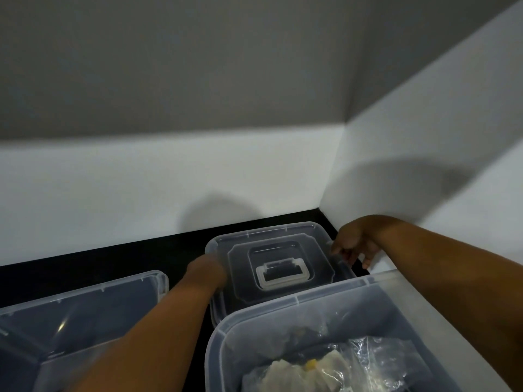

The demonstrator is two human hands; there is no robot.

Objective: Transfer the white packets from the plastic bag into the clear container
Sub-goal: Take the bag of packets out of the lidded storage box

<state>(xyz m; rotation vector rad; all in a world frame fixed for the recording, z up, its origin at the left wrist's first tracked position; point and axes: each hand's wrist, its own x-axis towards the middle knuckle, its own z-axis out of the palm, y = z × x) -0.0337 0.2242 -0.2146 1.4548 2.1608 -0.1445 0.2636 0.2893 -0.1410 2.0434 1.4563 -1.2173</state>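
A clear container [297, 302] stands open at the bottom right, with a plastic bag [365, 360] and white packets [300, 372] lying inside it. Behind it, against the wall corner, a clear lid with a white handle [278, 268] lies flat on the black counter. My left hand [208, 271] grips the lid's left edge, its fingers partly hidden under the rim. My right hand [352, 244] holds the lid's right edge with curled fingers.
A second clear container [85, 295] stands open at the bottom left. White walls [169, 179] close off the black counter [127, 261] at the back and on the right, near my right forearm.
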